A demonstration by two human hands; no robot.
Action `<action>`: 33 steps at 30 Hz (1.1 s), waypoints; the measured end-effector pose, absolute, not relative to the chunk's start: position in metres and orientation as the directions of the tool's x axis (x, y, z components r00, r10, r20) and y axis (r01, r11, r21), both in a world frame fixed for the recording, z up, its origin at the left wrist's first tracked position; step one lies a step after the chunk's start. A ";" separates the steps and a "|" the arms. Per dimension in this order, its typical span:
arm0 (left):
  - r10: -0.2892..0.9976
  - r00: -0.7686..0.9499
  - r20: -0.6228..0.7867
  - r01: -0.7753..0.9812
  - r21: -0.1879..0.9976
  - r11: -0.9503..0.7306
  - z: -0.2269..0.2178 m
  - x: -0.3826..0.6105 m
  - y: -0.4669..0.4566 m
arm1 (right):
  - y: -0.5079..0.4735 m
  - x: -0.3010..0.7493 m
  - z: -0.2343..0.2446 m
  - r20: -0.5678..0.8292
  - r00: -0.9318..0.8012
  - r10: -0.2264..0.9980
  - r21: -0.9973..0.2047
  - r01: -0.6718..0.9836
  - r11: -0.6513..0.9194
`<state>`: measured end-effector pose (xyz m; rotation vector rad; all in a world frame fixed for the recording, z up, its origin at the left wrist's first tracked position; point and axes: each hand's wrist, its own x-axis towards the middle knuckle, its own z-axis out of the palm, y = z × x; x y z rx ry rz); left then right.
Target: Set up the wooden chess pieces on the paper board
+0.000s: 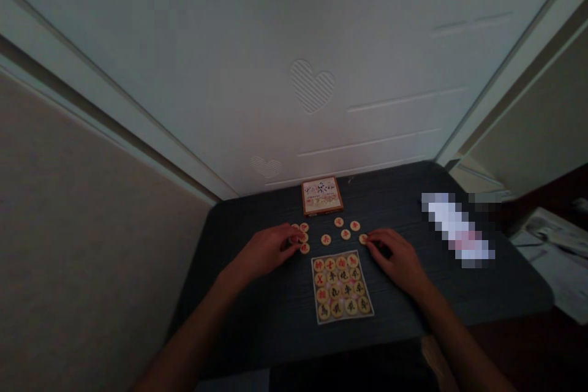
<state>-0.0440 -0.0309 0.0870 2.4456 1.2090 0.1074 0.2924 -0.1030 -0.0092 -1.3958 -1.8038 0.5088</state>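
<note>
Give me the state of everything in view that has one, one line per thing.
left hand: resting with fingertips at a cluster of round xiangqi pieces
right hand: resting, fingertips at a single xiangqi piece
loose xiangqi pieces: lying flat, spread in an arc
sheet of xiangqi pieces: filled, pieces in tight rows
square box: lying flat, looks closed

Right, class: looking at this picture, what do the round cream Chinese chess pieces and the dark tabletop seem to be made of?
The round cream Chinese chess pieces look like smooth wood or plastic, with red and black characters; the picture is too dim and small to tell which. The dark tabletop shows fine streaky grain under a low sheen, so it is probably wood or a wood-look laminate.
</note>
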 end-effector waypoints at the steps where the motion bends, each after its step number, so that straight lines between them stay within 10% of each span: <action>1: 0.778 0.620 -0.105 0.745 0.389 -0.542 0.085 -0.045 -0.036 | -0.103 0.292 -0.009 0.338 -0.087 0.937 -0.713 0.626 0.315; 33: 0.742 0.666 -0.072 0.689 0.439 -0.576 0.073 0.011 -0.023 | -0.104 0.292 -0.003 0.314 -0.068 0.947 -0.720 0.633 0.284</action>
